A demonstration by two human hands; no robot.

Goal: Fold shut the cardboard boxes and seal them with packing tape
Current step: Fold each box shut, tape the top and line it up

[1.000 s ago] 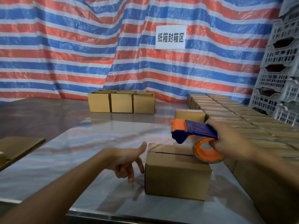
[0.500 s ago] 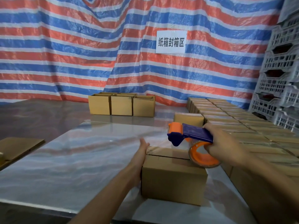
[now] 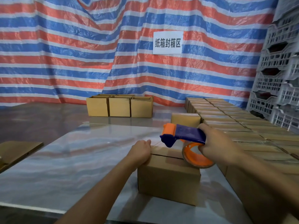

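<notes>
A small brown cardboard box stands on the glossy table in front of me, its top flaps folded down with a dark seam across the top. My left hand presses on the box's top left edge, fingers curled over it. My right hand grips the handle of a blue and orange tape dispenser. The dispenser's orange roll hangs just above the box's right top edge, and its nose points left over the seam.
Three open boxes stand in a row at the table's far side. Several closed boxes fill the right side in tight rows. Flat cardboard lies at the left. White plastic crates are stacked at the far right. A striped tarp hangs behind.
My left hand moved from hovering left of the box to resting on its top left edge. The tape dispenser shifted slightly left and lower over the box.
</notes>
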